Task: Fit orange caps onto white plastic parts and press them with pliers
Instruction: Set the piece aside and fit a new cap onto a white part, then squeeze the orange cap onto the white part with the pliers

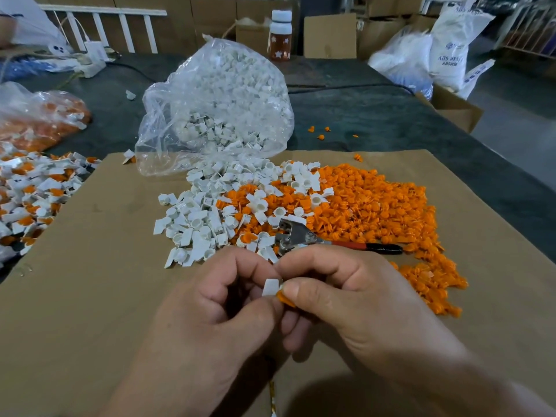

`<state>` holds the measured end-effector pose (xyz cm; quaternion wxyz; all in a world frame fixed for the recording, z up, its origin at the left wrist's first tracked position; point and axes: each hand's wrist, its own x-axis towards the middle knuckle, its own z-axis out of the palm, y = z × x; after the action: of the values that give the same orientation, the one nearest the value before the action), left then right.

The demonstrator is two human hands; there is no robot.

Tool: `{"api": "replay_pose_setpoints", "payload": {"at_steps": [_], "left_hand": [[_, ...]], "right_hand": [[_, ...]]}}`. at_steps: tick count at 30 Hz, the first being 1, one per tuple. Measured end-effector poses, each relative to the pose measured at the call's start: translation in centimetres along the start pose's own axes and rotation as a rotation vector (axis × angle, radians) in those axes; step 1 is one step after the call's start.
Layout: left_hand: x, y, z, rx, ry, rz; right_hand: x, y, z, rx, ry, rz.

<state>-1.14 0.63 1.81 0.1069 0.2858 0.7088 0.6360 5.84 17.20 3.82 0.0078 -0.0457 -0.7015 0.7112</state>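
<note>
Well beyond the orange caps, a white sack, "ABS".

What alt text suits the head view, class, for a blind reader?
Two hands meet over brown cardboard: the left hand pinches a white part, the right hand holds an orange cap against it. Pliers lie beyond, among heaps of white parts and orange caps.

The flat cardboard sheet is tan-brown, the worktop dark grey-green. The heaped plastic caps are bright orange, the loose plastic parts white. The metal pliers are silver with a red-and-black handle. The bottle is brown with white stars and a white lid. The single held plastic part is white, its cap orange.
</note>
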Motion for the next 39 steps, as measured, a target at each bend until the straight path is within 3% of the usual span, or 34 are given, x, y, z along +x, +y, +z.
{"api": "replay_pose_setpoints", "payload": {"at_steps": [3, 7, 9, 12, 14, 19, 25, 30, 34, 39], "left_hand": [[0.6, -0.1, 0.0, -0.119, 0.039, -0.061], [1.1, 0.7, 0.0, -0.347, 0.053, -0.179], [1.2, 1.2, 0.0, -0.416, 0.047, -0.218], [1.4, 1.5, -0.1, -0.555, 0.071, -0.275], [1.5, 1.7, -0.3, -0.621, 0.048, -0.287], [1.6, 1.2, -1.3, -0.684, -0.034, -0.325], [2.0, 0.7, -1.5, -0.675, 0.033, -0.327], [1.9, 0.6, -1.4, -0.571, 0.086, -0.270], [2.0, 0.4, -1.6, -0.546, 0.143, -0.258], [2.0, 0.7, -1.4, -0.543, 0.168, -0.226]], "right_hand": [[-0.2, -0.2, 0.1, -0.203, 0.061, -0.063], [-0.2, -0.6, -1.5, -1.021, 0.373, -0.344], [0.0, -1.0, -2.4, -1.218, 0.389, -0.228], [0.0, -1.0, -3.6, -1.505, 0.244, 0.069], [-0.1, -1.0, -3.9, -1.552, 0.171, 0.159], [0.3, -1.0, -4.2, -1.585, 0.134, 0.108], [0.7, -0.9, -3.9, -1.642, 0.162, 0.125], [1.2, -1.1, -3.6, -1.632, 0.322, 0.044], [0.4, -2.0, -3.5, -1.361, 0.451, -0.110], [-0.3, -2.0, -2.0, -1.335, 0.286, -0.281]]}}
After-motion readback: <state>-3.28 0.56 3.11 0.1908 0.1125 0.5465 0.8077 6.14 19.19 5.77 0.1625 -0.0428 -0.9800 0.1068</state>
